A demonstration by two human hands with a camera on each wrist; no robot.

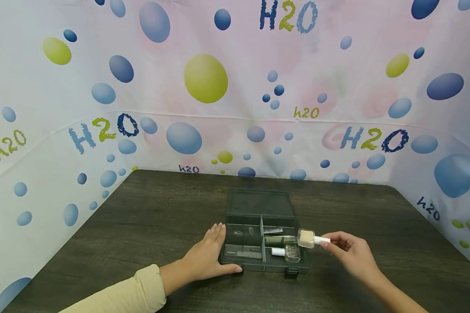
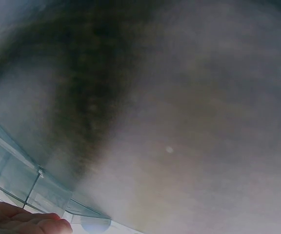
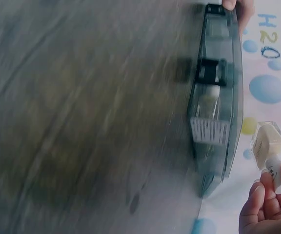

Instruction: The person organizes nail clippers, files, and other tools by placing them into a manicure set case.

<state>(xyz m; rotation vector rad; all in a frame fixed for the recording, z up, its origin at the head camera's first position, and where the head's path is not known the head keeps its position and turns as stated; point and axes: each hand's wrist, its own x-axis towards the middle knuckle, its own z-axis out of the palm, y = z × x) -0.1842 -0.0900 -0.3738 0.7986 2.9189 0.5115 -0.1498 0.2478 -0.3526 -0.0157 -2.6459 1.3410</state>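
A grey see-through divided box [image 1: 244,265] stands on the dark table with its lid [image 1: 260,202] folded back. My left hand [image 1: 205,254] lies along the box's left side, fingers extended and thumb at the front edge. At the right end, my right hand [image 1: 352,252] pinches the white cap of a cream nail polish bottle [image 1: 307,238], held sideways by the box's right rim; the right wrist view shows this bottle [image 3: 267,142] too. A second nail polish bottle [image 1: 292,253] with a white cap lies in the front right compartment. Behind it sit a greenish tube-like item [image 1: 278,240] and a nail clipper [image 1: 273,230].
Dark flat bars [image 1: 243,251] lie in the front left compartment, with small clear pieces [image 1: 250,231] behind them. Black latches [image 1: 291,271] stick out at the box's front. A patterned curtain [image 1: 235,143] rises behind the wood-look table [image 1: 160,208].
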